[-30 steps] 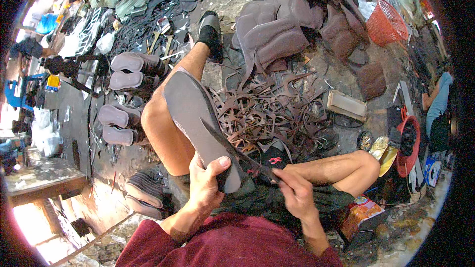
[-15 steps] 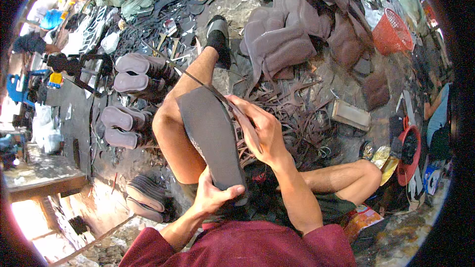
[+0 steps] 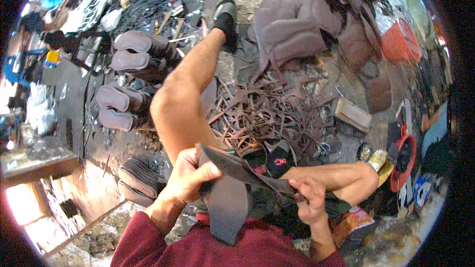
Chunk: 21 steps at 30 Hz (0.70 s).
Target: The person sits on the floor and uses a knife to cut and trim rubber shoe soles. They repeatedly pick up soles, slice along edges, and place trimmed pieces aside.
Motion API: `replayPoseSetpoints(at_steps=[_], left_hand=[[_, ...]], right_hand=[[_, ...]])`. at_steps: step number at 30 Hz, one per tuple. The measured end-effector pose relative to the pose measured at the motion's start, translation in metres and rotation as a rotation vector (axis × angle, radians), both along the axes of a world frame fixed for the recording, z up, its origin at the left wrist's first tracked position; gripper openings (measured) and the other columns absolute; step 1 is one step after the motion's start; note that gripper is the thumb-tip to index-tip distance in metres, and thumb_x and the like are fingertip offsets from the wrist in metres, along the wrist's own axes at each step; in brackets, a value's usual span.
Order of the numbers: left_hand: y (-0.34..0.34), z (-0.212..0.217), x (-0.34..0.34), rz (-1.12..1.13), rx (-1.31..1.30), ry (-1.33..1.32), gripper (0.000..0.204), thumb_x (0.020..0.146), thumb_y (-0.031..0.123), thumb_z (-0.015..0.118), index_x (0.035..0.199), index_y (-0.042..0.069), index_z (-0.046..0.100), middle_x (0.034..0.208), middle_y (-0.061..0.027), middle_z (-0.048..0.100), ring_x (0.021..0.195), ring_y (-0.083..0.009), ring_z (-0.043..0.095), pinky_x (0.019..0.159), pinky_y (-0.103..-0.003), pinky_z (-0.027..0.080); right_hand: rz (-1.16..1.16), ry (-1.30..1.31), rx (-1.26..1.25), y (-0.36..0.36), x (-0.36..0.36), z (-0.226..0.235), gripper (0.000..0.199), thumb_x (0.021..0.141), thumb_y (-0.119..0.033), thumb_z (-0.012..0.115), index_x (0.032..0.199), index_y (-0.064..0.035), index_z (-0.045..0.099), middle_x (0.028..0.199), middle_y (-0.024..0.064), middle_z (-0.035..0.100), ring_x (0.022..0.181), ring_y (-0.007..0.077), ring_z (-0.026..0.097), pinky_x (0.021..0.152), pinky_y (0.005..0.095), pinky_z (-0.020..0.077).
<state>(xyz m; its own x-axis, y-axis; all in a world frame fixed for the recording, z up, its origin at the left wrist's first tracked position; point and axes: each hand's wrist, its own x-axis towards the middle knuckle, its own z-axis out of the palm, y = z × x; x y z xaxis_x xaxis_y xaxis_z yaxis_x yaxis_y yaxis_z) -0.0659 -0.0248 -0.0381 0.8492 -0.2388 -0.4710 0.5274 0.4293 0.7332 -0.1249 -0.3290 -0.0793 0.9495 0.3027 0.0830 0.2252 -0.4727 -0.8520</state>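
My left hand [image 3: 185,177] is closed around a grey shoe sole [image 3: 226,208], low in front of my maroon shirt, with the thumb across its upper part. A dark, flexible strip [image 3: 250,172] runs from beside that thumb across to the right, sagging a little. Its far end is pinched in the fingers of my right hand [image 3: 310,200], which is slightly blurred. Whether the strip is joined to the sole, I cannot tell. Beyond the strip, a black item with red marks [image 3: 274,160] lies by my bent right leg.
Brown offcuts [image 3: 267,109] are heaped between my legs. Stacked soles [image 3: 123,104] stand at the left, striped soles [image 3: 138,178] nearer. Moulded brown sheets [image 3: 297,29] lie ahead, a red basket [image 3: 401,42] at the far right. A pale block [image 3: 352,113] sits on the floor.
The sole has come down from over my left leg toward my body and is turned. My right hand has moved right and nearer, stretching the strip sideways; my left hand has moved left and up.
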Motion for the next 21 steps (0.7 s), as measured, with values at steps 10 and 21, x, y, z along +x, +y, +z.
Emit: replayPoseSetpoints(at_steps=[10,21], left_hand=[[-0.063,0.026,0.015,-0.559,0.262,-0.183,0.03,0.083,0.019,0.081,0.104,0.0,0.073,0.087,-0.0063,0.073,0.077,-0.0087,0.065,0.067,-0.025,0.052],[-0.074,-0.024,-0.003,-0.063,-0.365,-0.118,0.078,0.086,0.03,0.068,0.151,0.006,0.031,0.125,-0.0145,0.063,0.119,-0.0335,0.059,0.1,-0.046,0.049]], right_hand=[[0.284,-0.132,-0.175,-0.019,0.072,0.073,0.04,0.074,-0.006,0.069,0.113,-0.0085,0.069,0.077,0.0101,0.063,0.064,0.0297,0.064,0.057,0.0384,0.0512],[-0.232,0.024,0.304,-0.017,0.037,0.05,0.036,0.1,-0.01,0.051,0.135,-0.0045,0.058,0.073,0.0045,0.05,0.064,0.0163,0.051,0.064,0.0301,0.0435]])
